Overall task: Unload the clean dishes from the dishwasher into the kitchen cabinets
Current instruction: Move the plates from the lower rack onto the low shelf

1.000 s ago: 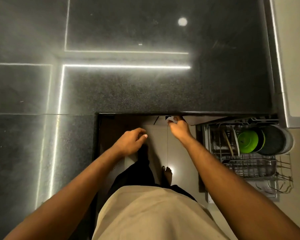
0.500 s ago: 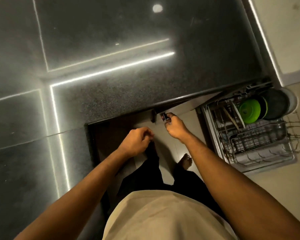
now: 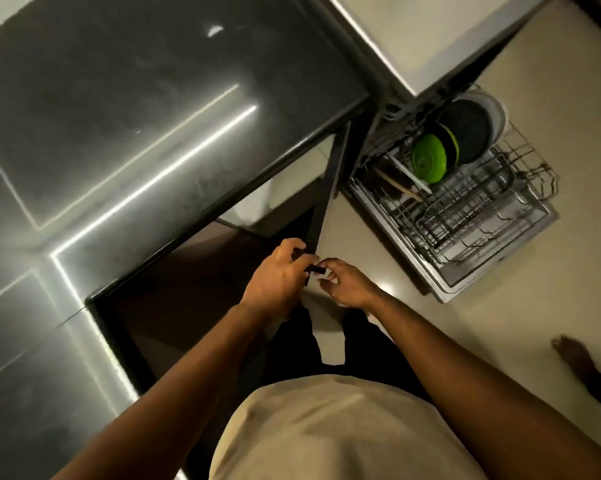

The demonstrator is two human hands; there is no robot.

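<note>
Change noted: a second ago the cabinet under the dark worktop (image 3: 153, 133) was shut, with the right hand at its top edge and the left hand free. The cabinet door (image 3: 327, 188) now stands swung out and shows edge-on, and the view has tilted so the worktop runs diagonally. Inside the cabinet (image 3: 195, 271) is mostly brown shadow. A pale shape (image 3: 257, 206) sits near the back, motion-blurred; cannot identify it or see any shelf space. Left hand (image 3: 278, 282): fingers curled round the free edge of the door, holding it. Right hand (image 3: 347, 285): just beside the left, fingers loosely curled with the tips at the small dark handle (image 3: 315, 269); cannot tell whether they grip it or only touch it. Neither hand carries a dish. Judgement: storage has been opened first, and unloading itself is not yet begun. To the right, the dishes are in the pulled-out dishwasher rack (image 3: 482, 216), well apart from both hands: a green dish (image 3: 429, 163) on edge, a dark pan (image 3: 465, 133) behind it, and a white plate (image 3: 496, 112) behind that, partly tucked under the machine's top. Thin wooden utensils (image 3: 396, 185) lie at the rack's left; count unclear. A bare foot (image 3: 573, 355) shows on the floor at far right.
</note>
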